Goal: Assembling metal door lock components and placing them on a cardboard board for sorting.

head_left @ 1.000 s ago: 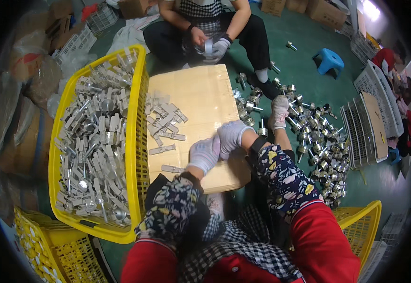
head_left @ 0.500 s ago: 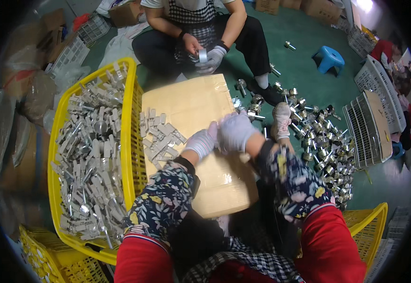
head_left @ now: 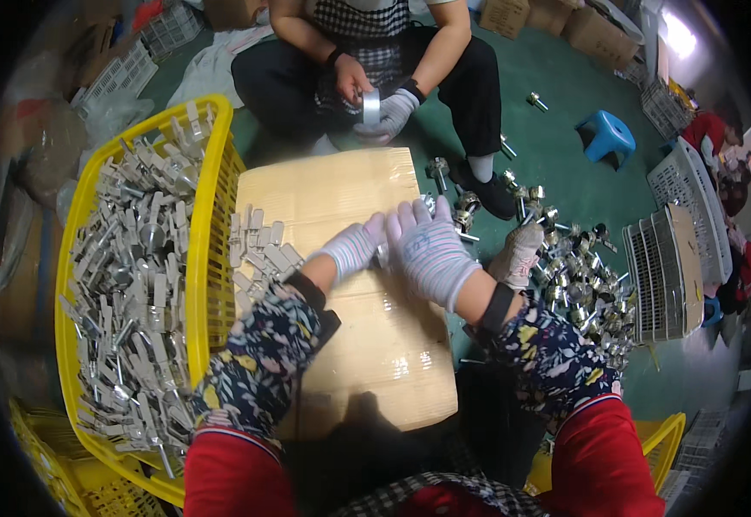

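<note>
Both gloved hands, left hand (head_left: 351, 247) and right hand (head_left: 430, 250), meet together over the cardboard box (head_left: 354, 293). What they grip is hidden. Metal parts (head_left: 259, 250) lie beside them.

White striped gloves cover the left hand (head_left: 354, 247) and right hand (head_left: 431, 250). Tan cardboard (head_left: 350, 198) lies under the fingers; yellow basket (head_left: 212, 250) left of them, blue stool (head_left: 608, 135) beyond.

You're wearing white knit gloves with faint coloured stripes on your left hand (head_left: 354, 248) and right hand (head_left: 431, 250), each ending at a dark wrist cuff. Over both forearms run dark floral sleeve covers, dotted yellow, pink and white. Nearer you, bright red sleeves show, above a black-and-white checked garment.
</note>
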The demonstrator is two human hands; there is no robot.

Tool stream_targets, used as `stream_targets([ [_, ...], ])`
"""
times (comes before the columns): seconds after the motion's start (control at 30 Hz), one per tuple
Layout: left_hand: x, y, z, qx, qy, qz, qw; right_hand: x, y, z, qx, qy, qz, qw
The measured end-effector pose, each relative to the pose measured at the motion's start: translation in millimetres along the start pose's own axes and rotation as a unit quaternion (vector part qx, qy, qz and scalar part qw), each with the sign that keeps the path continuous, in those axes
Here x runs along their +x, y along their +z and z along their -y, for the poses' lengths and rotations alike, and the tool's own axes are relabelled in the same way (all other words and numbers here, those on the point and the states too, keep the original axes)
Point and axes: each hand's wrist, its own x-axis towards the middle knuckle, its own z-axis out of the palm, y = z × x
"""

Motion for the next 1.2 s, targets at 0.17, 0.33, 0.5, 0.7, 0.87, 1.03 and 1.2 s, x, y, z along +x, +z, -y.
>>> stream_targets([
  [0.17,-5,-28,-25,-0.14,-0.217,0.13,0.957,35,-10,-13,0.083,-0.014,0.121,0.989],
  [0.33,-29,14,-26,0.258,0.056,-0.082,0.961,41,-17,-34,0.131,-0.061,0.316,0.938],
  [0.5,3,-17,-19,0.02,0.013,-0.018,1.0,28,-24,-21,0.135,0.01,0.159,0.978],
  [0.7,24,-24,-4,0.002,-0.014,-0.048,0.999,57,-7,-22,0.097,0.024,0.114,0.988],
  [0.87,8,-2,-1,0.271,0.083,-0.09,0.955,74,-1,-39,0.178,-0.024,0.283,0.942],
  [1.03,32,-15,10,0.213,0.081,-0.006,0.974,54,-14,-32,0.254,0.003,0.351,0.901],
  [1.2,41,-31,-15,-0.125,-0.103,0.057,0.985,53,15,-14,0.094,0.035,0.044,0.994],
])
